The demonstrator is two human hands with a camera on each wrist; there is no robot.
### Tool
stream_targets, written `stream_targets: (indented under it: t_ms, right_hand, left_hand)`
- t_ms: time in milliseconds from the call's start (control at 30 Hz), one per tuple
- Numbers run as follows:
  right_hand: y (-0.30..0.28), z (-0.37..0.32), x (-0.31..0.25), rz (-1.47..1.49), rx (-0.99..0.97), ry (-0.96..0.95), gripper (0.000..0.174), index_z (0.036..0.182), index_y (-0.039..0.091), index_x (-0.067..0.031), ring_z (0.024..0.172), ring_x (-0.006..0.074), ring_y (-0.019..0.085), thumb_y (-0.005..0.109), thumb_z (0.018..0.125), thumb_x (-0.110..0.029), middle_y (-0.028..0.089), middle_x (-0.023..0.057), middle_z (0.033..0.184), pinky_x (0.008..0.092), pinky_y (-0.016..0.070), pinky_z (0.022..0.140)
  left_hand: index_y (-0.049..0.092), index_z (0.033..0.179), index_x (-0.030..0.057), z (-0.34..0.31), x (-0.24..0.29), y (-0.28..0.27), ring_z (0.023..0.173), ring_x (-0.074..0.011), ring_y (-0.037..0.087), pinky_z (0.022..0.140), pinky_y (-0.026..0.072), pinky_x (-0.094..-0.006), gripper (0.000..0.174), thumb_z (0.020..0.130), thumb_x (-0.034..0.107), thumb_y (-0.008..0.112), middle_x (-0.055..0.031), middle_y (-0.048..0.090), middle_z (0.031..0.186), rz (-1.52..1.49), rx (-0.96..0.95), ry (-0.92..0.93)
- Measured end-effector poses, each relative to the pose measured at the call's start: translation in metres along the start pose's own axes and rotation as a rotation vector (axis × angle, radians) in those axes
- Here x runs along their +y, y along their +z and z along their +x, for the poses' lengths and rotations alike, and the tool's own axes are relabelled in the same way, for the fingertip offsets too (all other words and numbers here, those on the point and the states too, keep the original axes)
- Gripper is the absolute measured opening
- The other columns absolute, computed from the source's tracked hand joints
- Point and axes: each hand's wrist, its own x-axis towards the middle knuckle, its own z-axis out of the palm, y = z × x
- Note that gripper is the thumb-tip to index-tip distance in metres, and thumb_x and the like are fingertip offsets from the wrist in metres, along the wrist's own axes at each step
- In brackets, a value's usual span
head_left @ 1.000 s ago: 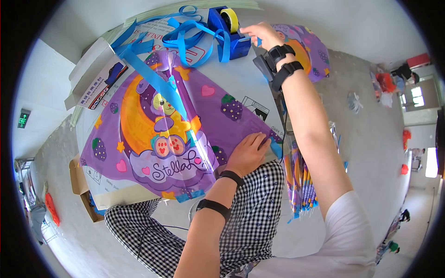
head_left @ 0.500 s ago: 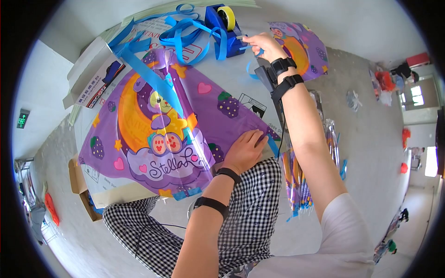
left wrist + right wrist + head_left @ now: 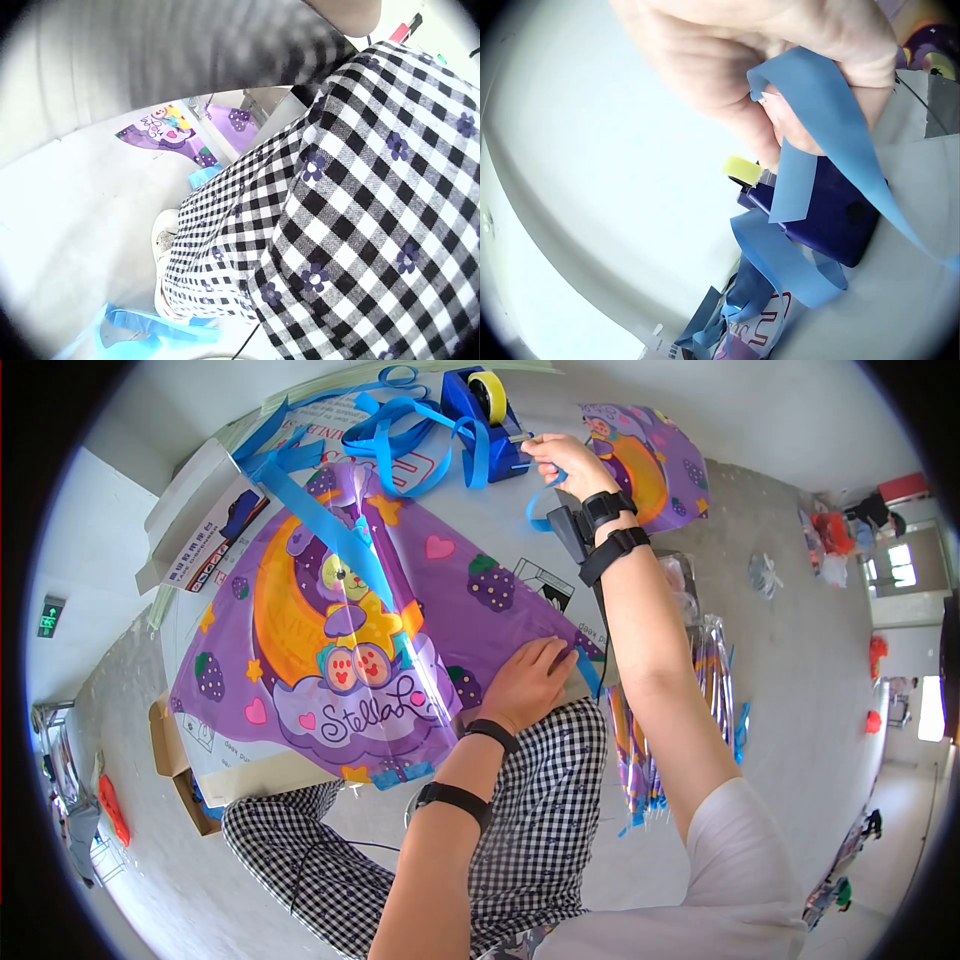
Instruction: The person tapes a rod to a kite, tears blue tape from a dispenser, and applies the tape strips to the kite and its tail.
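Observation:
In the head view, the left hand [image 3: 525,682] rests with relaxed fingers on the right edge of a purple cartoon-printed sheet [image 3: 440,560], beside a short blue strip [image 3: 588,672]. The right hand [image 3: 572,465] is at the front of a blue tape dispenser [image 3: 508,458] with a yellow roll [image 3: 488,398]. The right wrist view shows the right hand [image 3: 780,45] holding blue ribbon [image 3: 829,112] in curled fingers, its fingertips by the dispenser [image 3: 832,214]. A bit of clear tape seems to lie at these fingertips. Only skin at the top edge shows in the left wrist view.
Tangled blue ribbon [image 3: 390,445] lies at the board's back, and an opened carton [image 3: 215,530] at its left. Another printed sheet [image 3: 650,465] is at the back right. Bundled printed pieces [image 3: 640,750] lie right of the checked trousers [image 3: 540,800].
The right hand has drawn slightly away from the dispenser and back towards its front, while a loop of blue ribbon has appeared below it. The left hand stays on the sheet.

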Motion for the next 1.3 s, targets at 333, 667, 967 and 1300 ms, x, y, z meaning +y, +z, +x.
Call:
stream_targets:
  t_ms: [333, 667, 967, 1300]
  right_hand:
    - [0.006, -0.001, 0.009, -0.209, 0.087, -0.154, 0.016, 0.083, 0.060, -0.0040, 0.053, 0.0090, 0.043, 0.066, 0.090, -0.017, 0.048, -0.0007, 0.064, 0.0265, 0.0329, 0.047]
    - [0.032, 0.010, 0.006, -0.096, 0.378, -0.014, 0.024, 0.068, 0.057, -0.0008, 0.049, 0.0149, 0.041, 0.071, 0.086, -0.011, 0.049, 0.0038, 0.061, 0.0337, 0.0331, 0.047]
    - [-0.001, -0.041, 0.059, 0.057, 0.146, -0.161, 0.015, 0.092, 0.066, -0.0030, 0.052, 0.0035, 0.040, 0.073, 0.087, -0.016, 0.049, -0.0055, 0.069, 0.0217, 0.0274, 0.042]
    - [-0.053, -0.250, 0.023, -0.370, 0.084, -0.416, 0.013, 0.099, 0.070, -0.0044, 0.066, 0.0006, 0.045, 0.069, 0.088, -0.010, 0.068, 0.0032, 0.109, 0.0190, 0.0296, 0.056]
  left_hand:
    - [0.058, 0.130, 0.0094, 0.001, 0.002, -0.003, 0.124, -0.0290, 0.049, 0.104, 0.0436, -0.0415, 0.052, 0.078, 0.012, 0.066, -0.0110, 0.053, 0.130, 0.011, -0.016, -0.013]
    - [0.059, 0.128, 0.0089, 0.002, 0.000, 0.001, 0.123, -0.0290, 0.050, 0.102, 0.0457, -0.0419, 0.051, 0.077, 0.010, 0.064, -0.0107, 0.053, 0.129, 0.025, -0.005, -0.008]
    - [0.060, 0.126, 0.0090, 0.002, 0.000, 0.000, 0.120, -0.0301, 0.051, 0.101, 0.0464, -0.0424, 0.050, 0.076, 0.009, 0.064, -0.0109, 0.052, 0.129, -0.006, -0.009, -0.031]
    - [0.062, 0.123, 0.0088, 0.007, 0.001, 0.000, 0.113, -0.0311, 0.054, 0.096, 0.0481, -0.0413, 0.048, 0.076, 0.005, 0.063, -0.0115, 0.055, 0.123, 0.017, 0.020, 0.024]
